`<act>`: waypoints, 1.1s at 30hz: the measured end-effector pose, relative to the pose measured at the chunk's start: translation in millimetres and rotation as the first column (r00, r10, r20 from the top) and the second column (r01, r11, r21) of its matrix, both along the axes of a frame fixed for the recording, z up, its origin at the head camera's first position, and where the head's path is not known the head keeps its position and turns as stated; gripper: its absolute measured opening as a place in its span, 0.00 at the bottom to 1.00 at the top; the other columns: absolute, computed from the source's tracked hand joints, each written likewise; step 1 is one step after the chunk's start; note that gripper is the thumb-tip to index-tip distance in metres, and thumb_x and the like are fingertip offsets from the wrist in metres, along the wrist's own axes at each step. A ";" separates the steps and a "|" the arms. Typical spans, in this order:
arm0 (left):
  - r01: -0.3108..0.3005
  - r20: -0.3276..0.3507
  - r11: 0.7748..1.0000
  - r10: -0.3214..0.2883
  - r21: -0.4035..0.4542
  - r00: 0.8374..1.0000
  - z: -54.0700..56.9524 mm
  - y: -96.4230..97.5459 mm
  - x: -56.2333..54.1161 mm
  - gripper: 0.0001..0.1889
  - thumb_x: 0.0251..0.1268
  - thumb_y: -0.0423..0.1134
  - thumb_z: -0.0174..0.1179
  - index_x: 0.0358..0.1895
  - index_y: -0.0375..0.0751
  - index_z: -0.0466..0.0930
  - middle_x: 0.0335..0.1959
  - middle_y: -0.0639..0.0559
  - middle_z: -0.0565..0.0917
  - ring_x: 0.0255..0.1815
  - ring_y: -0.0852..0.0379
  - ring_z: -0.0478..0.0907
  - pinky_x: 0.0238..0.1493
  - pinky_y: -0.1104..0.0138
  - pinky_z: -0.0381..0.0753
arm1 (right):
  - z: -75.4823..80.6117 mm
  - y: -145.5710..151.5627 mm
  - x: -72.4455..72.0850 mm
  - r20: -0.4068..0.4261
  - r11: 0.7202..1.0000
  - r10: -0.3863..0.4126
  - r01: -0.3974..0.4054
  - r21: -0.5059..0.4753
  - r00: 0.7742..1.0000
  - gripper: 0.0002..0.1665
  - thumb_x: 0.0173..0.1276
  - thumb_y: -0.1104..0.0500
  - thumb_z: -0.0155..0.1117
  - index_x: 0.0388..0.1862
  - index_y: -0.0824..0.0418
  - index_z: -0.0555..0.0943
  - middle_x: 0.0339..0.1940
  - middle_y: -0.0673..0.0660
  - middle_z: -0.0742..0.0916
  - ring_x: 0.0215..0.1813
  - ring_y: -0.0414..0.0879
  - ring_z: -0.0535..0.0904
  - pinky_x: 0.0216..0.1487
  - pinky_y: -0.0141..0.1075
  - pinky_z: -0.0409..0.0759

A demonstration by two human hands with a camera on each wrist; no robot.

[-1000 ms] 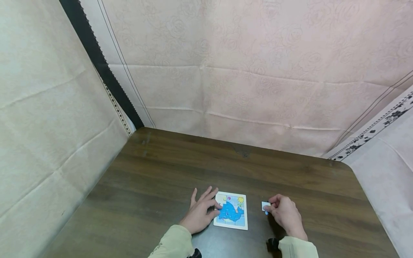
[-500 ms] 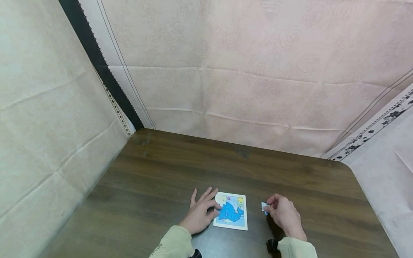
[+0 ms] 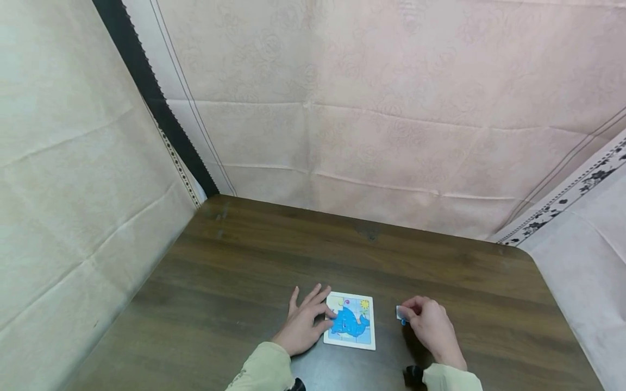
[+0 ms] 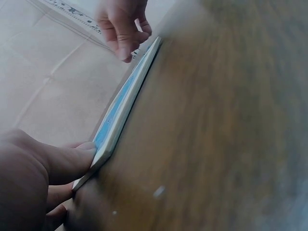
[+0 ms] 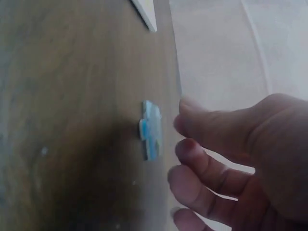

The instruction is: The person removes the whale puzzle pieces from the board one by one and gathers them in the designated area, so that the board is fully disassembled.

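Note:
A square jigsaw puzzle point(image 3: 350, 323) in a white frame lies flat on the table, showing a blue whale and a yellow sun. On its left side rests my left hand point(image 3: 304, 323), fingers spread; the left wrist view shows the thumb point(image 4: 77, 161) lying on the puzzle's edge. A loose light-blue puzzle piece point(image 5: 152, 131) lies on the table to the right of the frame. My right hand point(image 3: 431, 327) hovers just above and beside this piece, partly covering it in the head view. Its thumb and fingers are bent, and a gap separates them from the piece.
The brown wooden table point(image 3: 244, 260) has rounded far corners. Pale patterned cloth point(image 3: 367, 119) hangs behind it and along both sides. Dark straps sit at both wrists, by light green sleeves point(image 3: 266, 366).
My right hand has shifted slightly left over the loose puzzle piece, covering more of it. The left hand and the framed puzzle have stayed in place.

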State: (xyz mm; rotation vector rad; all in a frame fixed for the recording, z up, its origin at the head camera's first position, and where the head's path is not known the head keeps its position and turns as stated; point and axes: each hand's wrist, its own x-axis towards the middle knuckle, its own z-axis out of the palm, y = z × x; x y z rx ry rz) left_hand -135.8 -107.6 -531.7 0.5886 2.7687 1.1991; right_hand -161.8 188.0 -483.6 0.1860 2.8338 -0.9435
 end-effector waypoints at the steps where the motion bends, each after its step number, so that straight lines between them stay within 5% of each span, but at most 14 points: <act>1: 0.000 -0.002 1.000 0.000 0.000 1.000 0.2 0.0 -0.2 0.03 0.65 0.44 0.64 0.38 0.60 0.82 0.75 0.54 0.61 0.77 0.49 0.49 0.68 0.37 0.25 | 0.8 -1.8 -0.4 -0.022 1.000 -0.002 0.002 -0.004 1.000 0.08 0.65 0.56 0.69 0.37 0.60 0.84 0.27 0.51 0.82 0.29 0.46 0.74 0.28 0.37 0.72; 6: -0.001 -0.009 1.000 0.001 0.002 1.000 1.1 -0.2 -1.1 0.03 0.65 0.44 0.64 0.38 0.60 0.82 0.75 0.54 0.61 0.77 0.49 0.49 0.68 0.37 0.25 | 5.1 -17.3 -2.2 -0.118 1.000 0.019 -0.019 0.001 0.993 0.09 0.63 0.58 0.71 0.41 0.60 0.84 0.28 0.52 0.81 0.29 0.46 0.73 0.28 0.36 0.74; 13: 0.004 -0.011 1.000 -0.004 0.006 1.000 2.7 0.2 -1.1 0.03 0.65 0.43 0.64 0.38 0.59 0.82 0.75 0.53 0.61 0.77 0.48 0.49 0.68 0.37 0.26 | 9.1 -47.9 1.0 -0.135 0.992 0.126 -0.122 0.038 0.983 0.18 0.62 0.58 0.72 0.50 0.61 0.84 0.35 0.53 0.80 0.34 0.47 0.72 0.32 0.36 0.77; 23: 0.008 -0.011 1.000 -0.008 -0.016 1.000 1.2 0.2 -2.8 0.03 0.66 0.44 0.63 0.39 0.61 0.82 0.75 0.54 0.62 0.77 0.48 0.50 0.68 0.37 0.27 | 2.4 -85.3 7.0 -0.198 0.938 0.311 -0.267 0.222 0.930 0.29 0.60 0.47 0.72 0.57 0.58 0.83 0.42 0.55 0.77 0.43 0.49 0.66 0.39 0.39 0.68; 33: 0.013 -0.017 1.000 -0.013 -0.007 1.000 -2.1 -0.5 -1.8 0.04 0.65 0.44 0.64 0.40 0.61 0.82 0.75 0.54 0.62 0.77 0.48 0.50 0.68 0.36 0.26 | -3.1 -95.0 9.3 -0.195 0.899 0.385 -0.319 0.301 0.902 0.23 0.59 0.47 0.74 0.52 0.54 0.86 0.36 0.53 0.74 0.38 0.49 0.63 0.36 0.39 0.64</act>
